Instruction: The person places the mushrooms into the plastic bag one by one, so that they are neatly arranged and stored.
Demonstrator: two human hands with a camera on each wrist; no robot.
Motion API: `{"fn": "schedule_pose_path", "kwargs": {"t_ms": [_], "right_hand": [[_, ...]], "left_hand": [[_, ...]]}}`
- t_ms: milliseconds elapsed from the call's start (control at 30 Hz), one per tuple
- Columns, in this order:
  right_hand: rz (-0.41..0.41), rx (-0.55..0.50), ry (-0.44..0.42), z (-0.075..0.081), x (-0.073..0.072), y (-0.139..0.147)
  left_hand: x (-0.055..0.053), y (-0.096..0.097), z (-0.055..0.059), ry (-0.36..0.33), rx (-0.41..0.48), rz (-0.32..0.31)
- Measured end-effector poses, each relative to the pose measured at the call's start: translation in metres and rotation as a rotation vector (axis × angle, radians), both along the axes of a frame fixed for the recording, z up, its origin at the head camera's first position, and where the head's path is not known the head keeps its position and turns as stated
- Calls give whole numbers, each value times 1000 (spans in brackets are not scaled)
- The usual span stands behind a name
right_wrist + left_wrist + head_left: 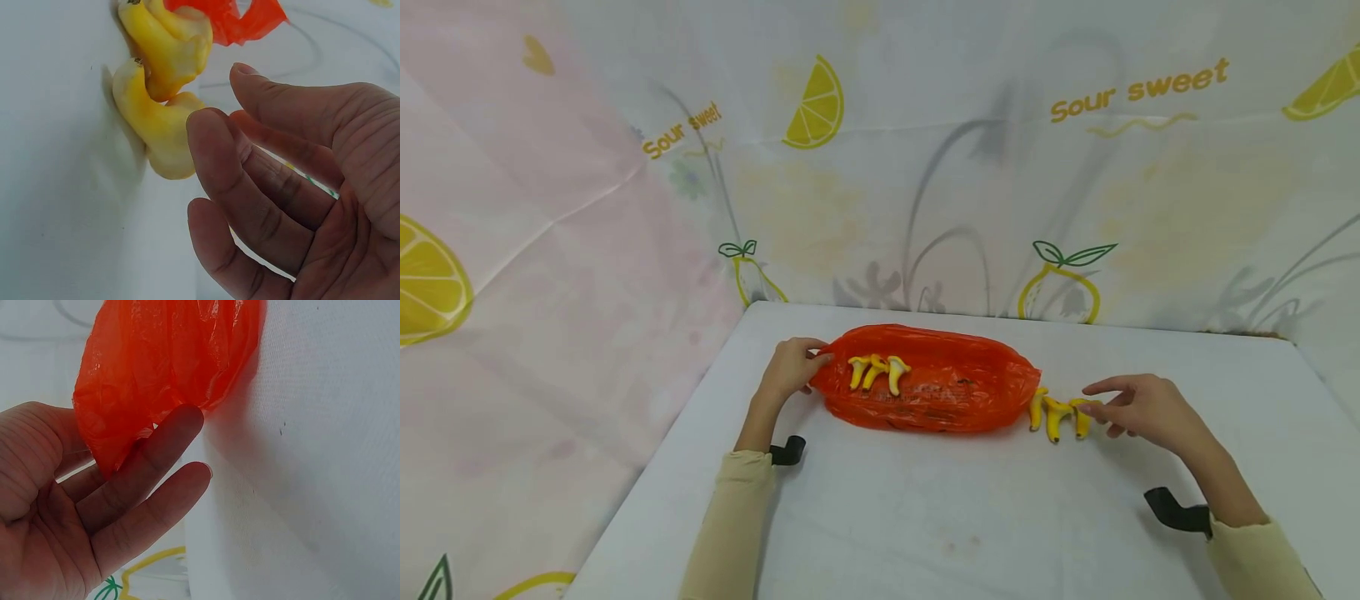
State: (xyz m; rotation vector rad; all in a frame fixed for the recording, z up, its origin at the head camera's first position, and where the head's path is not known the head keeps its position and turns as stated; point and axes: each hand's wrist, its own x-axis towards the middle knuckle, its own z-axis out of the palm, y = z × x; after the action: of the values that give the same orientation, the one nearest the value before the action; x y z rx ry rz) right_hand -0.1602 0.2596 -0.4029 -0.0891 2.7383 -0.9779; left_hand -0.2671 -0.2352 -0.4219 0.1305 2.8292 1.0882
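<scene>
A red plastic bag (pixel 940 408) lies stretched sideways on the white table, its mouth spread wide. My left hand (pixel 790 367) pinches the bag's left end between thumb and fingers, and the left wrist view shows red film (pixel 162 356) between them. Three small yellow toy bananas (pixel 895 375) lie together at the left of the bag's opening. Another three yellow toy bananas (pixel 1056 417) stand side by side on the table at the bag's right end. Close by the rightmost banana (pixel 156 125) is my right hand (pixel 1153 412), its fingers spread and gently bent, holding nothing.
The white table (pixel 925 517) reaches back to a hanging cloth (pixel 910 167) printed with lemons and lettering. Black wrist mounts (pixel 1176 510) stick out by both beige sleeves (pixel 730 508).
</scene>
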Motion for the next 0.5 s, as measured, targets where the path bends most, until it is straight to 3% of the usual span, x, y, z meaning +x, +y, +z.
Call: {"fn": "schedule_pose_path", "kwargs": {"t_ms": [500], "right_hand": [[-17,25,-11,-4,-1,5]], "left_hand": [[0,1,0,4,-1,-8]]}}
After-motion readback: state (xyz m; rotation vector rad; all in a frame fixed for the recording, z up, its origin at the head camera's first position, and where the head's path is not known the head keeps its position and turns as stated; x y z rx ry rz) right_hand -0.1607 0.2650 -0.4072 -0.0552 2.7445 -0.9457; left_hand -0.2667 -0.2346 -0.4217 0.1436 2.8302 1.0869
